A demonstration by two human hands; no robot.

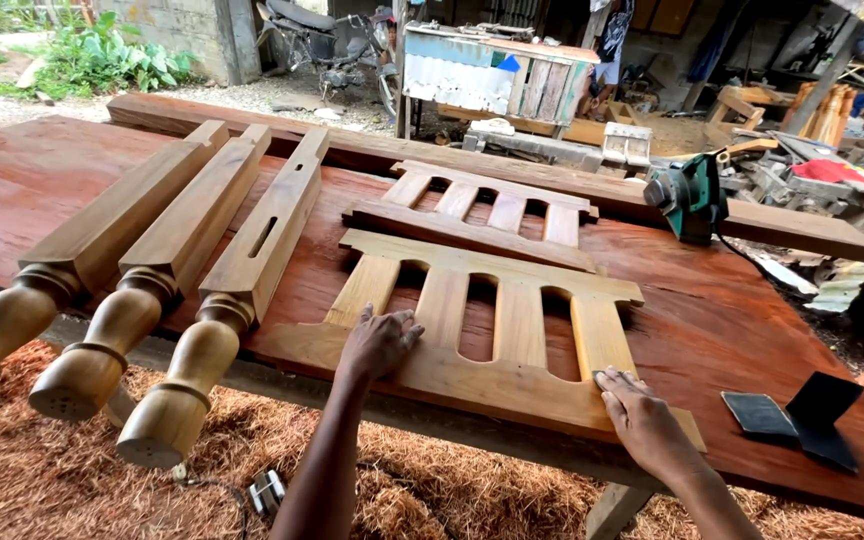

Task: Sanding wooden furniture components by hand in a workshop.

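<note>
Open-air workshop, reddish bench [72, 170] on sawdust floor. Left hand [377, 343] lay flat, fingers spread, on slatted wooden panel [492, 310]; right hand [637, 415] pressed flat on panel's near right corner, gripping nothing visible. Three turned legs [162, 290] left of hands; dark sandpaper sheets [797, 415] right; green power tool [687, 195] beyond.

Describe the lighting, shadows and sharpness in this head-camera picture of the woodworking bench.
Head view: soft, even daylight, no harsh glare; the slatted panel casts faint shadows through its gaps onto the red board; both hands, left hand and right hand, look sharp; the background shed is darker; straight edges bow slightly toward the frame's borders.
</note>
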